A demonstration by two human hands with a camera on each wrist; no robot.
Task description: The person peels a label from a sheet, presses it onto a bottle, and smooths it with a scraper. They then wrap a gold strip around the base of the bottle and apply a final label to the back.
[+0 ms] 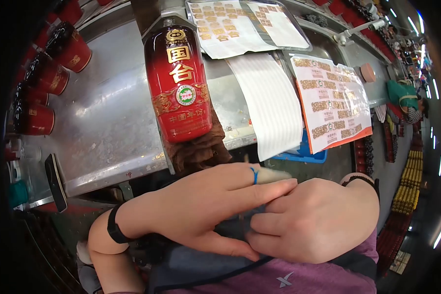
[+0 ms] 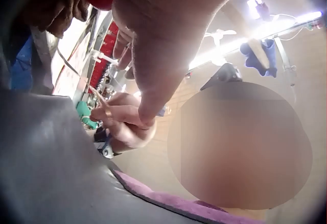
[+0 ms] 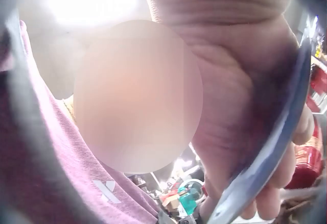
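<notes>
Probably heavy, slick and fragile; grip the bottle [image 1: 181, 81] round its body. Left hand [image 1: 208, 203] straight-fingered; right hand [image 1: 313, 220] curled, any contents hidden.

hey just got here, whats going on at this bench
A person holds both hands close together in front of the body: the left hand with fingers extended, the right hand curled. Something pale beyond a blue band on a left finger is too blurred to name. Neither hand touches the red Guotai bottle, which rests on brown cloth near sheets of gold labels.
</notes>
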